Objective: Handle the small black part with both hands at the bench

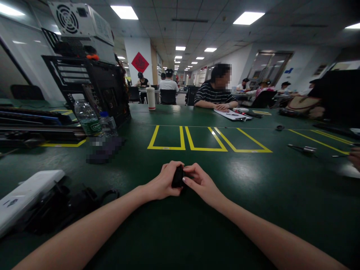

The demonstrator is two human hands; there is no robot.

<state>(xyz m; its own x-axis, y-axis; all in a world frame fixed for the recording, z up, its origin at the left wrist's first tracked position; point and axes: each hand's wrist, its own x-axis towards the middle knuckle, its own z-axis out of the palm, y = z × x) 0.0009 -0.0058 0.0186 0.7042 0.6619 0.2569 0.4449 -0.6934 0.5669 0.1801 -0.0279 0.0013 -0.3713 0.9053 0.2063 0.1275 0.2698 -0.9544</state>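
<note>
Fingers of the left hand (pixel 165 181) wrap a small, black, block-like object (pixel 177 177), partly closed around its far, left and near sides. The right hand (pixel 203 183) is half curled, its thumb and forefinger bent at the object's right side; whether they pinch some small part of it cannot be told. The object sits between the two hands, over the green-topped bench (pixel 180 232) directly in front of the person, at 12 o'clock. Whether its underside touches the surface is hidden.

The likeliest trouble is a slip: the left hand seems to carry most of the hold, so a sideways push from the right fingertips could twist the object or work it out of that grasp. Dark colouring against a dark bench would make any small piece hard to find if it dropped. The fingers also cover much of the object, so a poor alignment could pass unseen. Looped black cables (pixel 84 198) lie near the left forearm, toward 9 o'clock from the object, and a leftward sweep of the arm might catch them or nudge the long white case (pixel 30 195) beyond.

The object's long axis appears to run from 6 toward 12 o'clock, perhaps tipped slightly toward 1, though foreshortening makes this uncertain. Its visible dark face is turned toward the person; which end is its front cannot be made out. Yellow tape outlines (pixel 166 148) lie farther off, between 11 and 2 o'clock.
</note>
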